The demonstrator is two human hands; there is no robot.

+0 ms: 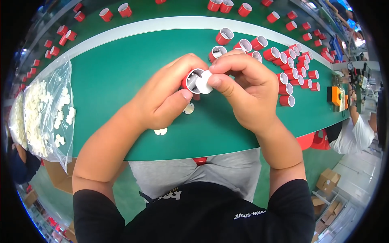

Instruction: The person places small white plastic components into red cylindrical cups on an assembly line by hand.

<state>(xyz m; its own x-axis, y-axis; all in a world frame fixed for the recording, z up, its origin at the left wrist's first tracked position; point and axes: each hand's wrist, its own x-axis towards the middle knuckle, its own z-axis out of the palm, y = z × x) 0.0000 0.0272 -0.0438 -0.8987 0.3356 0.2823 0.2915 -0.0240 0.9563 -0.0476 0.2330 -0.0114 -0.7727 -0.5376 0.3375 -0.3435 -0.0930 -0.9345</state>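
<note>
Over the middle of the green table, my left hand [168, 91] is wrapped round a red cylindrical cup [190, 82] with a white rim. Metallic-looking parts show inside its open end, which faces right. Between thumb and forefinger, my right hand [245, 83] pinches a white round disc [204, 82] at the cup's mouth. The disc overlaps the rim and hides part of the inside; I cannot tell whether it sits in the cup. Below my left hand lie a pale notched disc [161, 131] and another small round piece [189, 108].
Many red cups [287, 101] stand on the table to the right. More red cups [125, 10] sit beyond the white strip [162, 23]. A clear bag [60, 105] of off-white parts lies at left. An orange device [336, 96] is at far right, near another person [356, 135].
</note>
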